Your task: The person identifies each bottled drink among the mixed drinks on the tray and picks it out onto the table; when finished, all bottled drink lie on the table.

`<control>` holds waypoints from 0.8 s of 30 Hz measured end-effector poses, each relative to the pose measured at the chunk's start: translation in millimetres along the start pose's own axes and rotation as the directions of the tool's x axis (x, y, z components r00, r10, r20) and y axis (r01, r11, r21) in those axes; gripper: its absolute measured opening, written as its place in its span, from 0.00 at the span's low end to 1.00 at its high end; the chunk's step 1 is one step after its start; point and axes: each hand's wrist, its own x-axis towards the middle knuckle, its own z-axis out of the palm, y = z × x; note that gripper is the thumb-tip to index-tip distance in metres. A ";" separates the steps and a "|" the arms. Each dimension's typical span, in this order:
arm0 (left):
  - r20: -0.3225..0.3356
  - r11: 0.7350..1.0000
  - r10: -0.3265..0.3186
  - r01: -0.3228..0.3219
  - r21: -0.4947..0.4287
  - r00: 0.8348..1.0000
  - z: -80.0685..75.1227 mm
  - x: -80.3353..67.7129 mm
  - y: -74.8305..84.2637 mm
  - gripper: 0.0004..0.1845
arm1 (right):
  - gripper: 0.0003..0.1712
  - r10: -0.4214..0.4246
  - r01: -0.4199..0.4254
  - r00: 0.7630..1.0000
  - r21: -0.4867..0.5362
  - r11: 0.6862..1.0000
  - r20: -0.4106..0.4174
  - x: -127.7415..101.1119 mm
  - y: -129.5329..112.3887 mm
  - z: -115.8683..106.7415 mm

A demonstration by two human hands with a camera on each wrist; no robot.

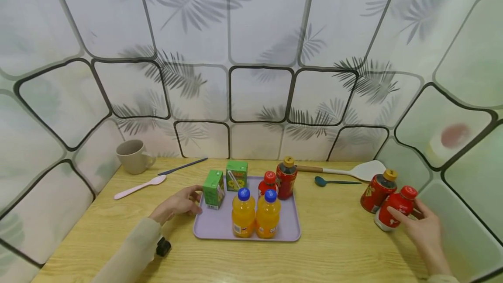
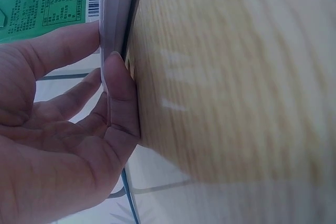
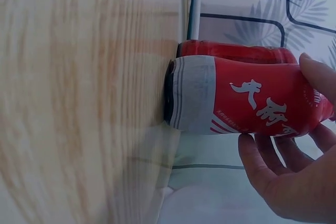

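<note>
Bottle (image 1: 396, 209) with a red cap is near the bench's (image 1: 334, 235) right edge, gripped by the right hand (image 1: 425, 229), just beside a gold-capped bottle (image 1: 375, 194). The left hand (image 1: 180, 203) pinches the left edge of the tray (image 1: 218, 228), near a green carton (image 1: 213, 189); two orange drinks (image 1: 243, 217) stand at the tray's front edge.

Red-capped bottle (image 3: 244, 95), seemingly upright, loaded lilac tray (image 1: 214, 226)
</note>
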 end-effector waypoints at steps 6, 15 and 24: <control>0.001 1.000 -0.002 0.002 -0.001 1.000 0.0 -0.4 1.7 0.41 | 0.46 0.026 -0.012 0.992 0.116 0.993 -0.121 -3.9 -5.2 -1.5; 0.017 1.000 0.010 -0.009 -0.011 1.000 -0.7 -2.5 4.3 0.41 | 0.14 0.062 0.114 0.943 0.494 0.862 -0.327 -11.3 -15.6 -1.7; 0.026 1.000 0.007 -0.006 -0.018 1.000 -0.3 -2.9 3.9 0.41 | 0.08 -0.043 0.201 0.947 0.481 0.854 -0.319 -18.2 -28.0 7.8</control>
